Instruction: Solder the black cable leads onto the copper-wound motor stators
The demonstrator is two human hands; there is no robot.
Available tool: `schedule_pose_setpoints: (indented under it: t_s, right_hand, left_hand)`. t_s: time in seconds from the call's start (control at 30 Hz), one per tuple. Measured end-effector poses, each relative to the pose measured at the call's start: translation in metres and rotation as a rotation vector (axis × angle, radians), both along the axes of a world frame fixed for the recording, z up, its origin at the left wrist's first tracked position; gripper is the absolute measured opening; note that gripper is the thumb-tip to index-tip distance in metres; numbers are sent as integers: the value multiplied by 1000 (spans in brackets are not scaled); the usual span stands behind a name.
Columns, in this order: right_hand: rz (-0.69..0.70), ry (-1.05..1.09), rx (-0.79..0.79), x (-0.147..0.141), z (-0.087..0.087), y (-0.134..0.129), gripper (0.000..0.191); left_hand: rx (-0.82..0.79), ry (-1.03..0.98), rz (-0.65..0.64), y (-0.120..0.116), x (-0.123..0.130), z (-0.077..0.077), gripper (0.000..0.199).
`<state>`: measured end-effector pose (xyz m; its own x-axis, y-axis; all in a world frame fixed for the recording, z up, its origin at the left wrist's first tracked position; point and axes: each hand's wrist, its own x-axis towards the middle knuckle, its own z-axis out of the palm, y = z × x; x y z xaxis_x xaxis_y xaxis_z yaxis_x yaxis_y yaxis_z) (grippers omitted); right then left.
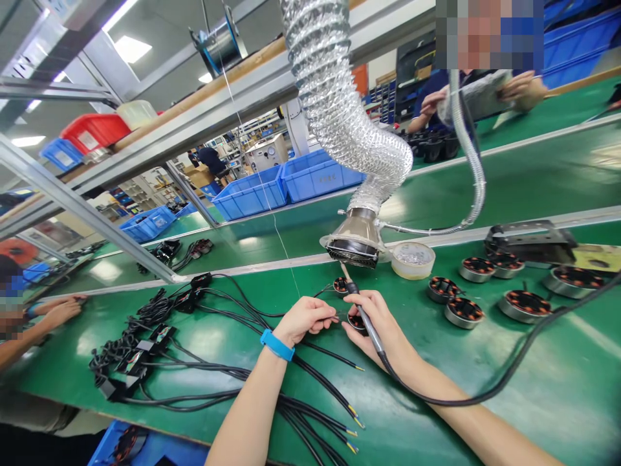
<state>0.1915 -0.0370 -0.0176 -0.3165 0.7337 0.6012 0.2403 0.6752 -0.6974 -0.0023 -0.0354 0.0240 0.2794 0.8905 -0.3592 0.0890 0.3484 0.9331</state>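
Note:
My left hand, below a blue wristband, is closed in a pinch near thin wire ends; what lies between the fingertips is too small to make out. My right hand is wrapped round a soldering iron, its tip pointing up and left under the fume hood. The right fingers also touch a small round motor stator. Just behind them another small stator lies on the green bench. Black cables with stripped coloured ends run beneath my left wrist.
A round tub stands right of the hood. Several ring-shaped stators and a metal fixture lie at right. Bundled connectors lie left. The iron's cord crosses my right forearm. Other people's hands are at far left and upper right.

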Motion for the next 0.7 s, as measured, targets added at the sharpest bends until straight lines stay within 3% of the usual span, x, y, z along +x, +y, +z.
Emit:
schedule_pose_setpoints:
  t_s: [0.3,0.7]
  right_hand:
    - [-16,8,70,0,-3,2,37]
    - [38,-66,177,-2,-3,1,37]
  left_hand:
    - [45,47,-14,-1,-3,0,48]
    - [55,41,-29,1,-5,0,37]
